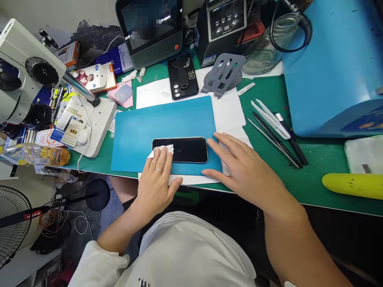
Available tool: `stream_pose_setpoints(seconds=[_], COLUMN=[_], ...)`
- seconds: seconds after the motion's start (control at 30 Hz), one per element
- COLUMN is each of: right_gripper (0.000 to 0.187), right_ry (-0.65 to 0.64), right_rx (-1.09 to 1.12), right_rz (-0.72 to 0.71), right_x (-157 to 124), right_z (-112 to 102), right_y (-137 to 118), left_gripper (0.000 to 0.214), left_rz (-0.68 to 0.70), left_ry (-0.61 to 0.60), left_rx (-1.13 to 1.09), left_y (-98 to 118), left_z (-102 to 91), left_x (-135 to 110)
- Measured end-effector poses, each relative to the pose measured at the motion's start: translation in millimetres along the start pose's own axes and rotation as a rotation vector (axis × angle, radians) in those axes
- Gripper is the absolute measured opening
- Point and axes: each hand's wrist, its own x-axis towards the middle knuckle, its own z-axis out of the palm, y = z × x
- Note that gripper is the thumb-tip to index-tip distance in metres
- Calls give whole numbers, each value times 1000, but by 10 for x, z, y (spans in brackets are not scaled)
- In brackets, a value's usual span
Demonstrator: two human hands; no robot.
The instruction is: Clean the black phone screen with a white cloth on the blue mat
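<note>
1. Your left hand (158, 179) lies flat across the near edge of the blue mat (137, 127). Its fingers are straight and close together, and the thumb sticks out to the right.
2. Those fingertips press down on a white wipe (168, 148). I can't tell if any of it is pinched between them.
3. The wipe sits on the left end of a smartphone (191, 150) with its dark face up. The phone lies on the mat, close to the near edge and a bit right of the middle.
4. Your right hand (247, 167) is over the mat's right edge. Its fingers are spread wide and grip nothing. The tips are just beside the phone's right end; I can't tell if they touch it.
5. The mat's near edge runs along the front of the green table (266, 89).
6. Plain blue shows on the mat's left part and behind the phone.
7. Past the mat's far edge are a black phone case (191, 83) and a grey phone stand (226, 69).
8. Right of the mat lie white tweezers (273, 121). Near its left edge is the white microscope base (103, 129).
</note>
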Motion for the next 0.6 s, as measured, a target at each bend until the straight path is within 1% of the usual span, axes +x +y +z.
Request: stream_pose_setpoints(seconds=[0.2,0.47,0.6], right_gripper=[80,83,83], right_ry=[19,40,29], right_rx=[-7,20,25], right_rz=[-27,-24,-17], right_x=[14,14,17], right_z=[-12,-7,-10], right_y=[-12,3,0], left_gripper=[62,55,54], left_rz=[18,21,20], left_ry=[3,4,-4], left_rx=[-24,-31,-25], left_y=[42,-53,-79], left_z=[9,-14,-17], left_x=[178,196,232])
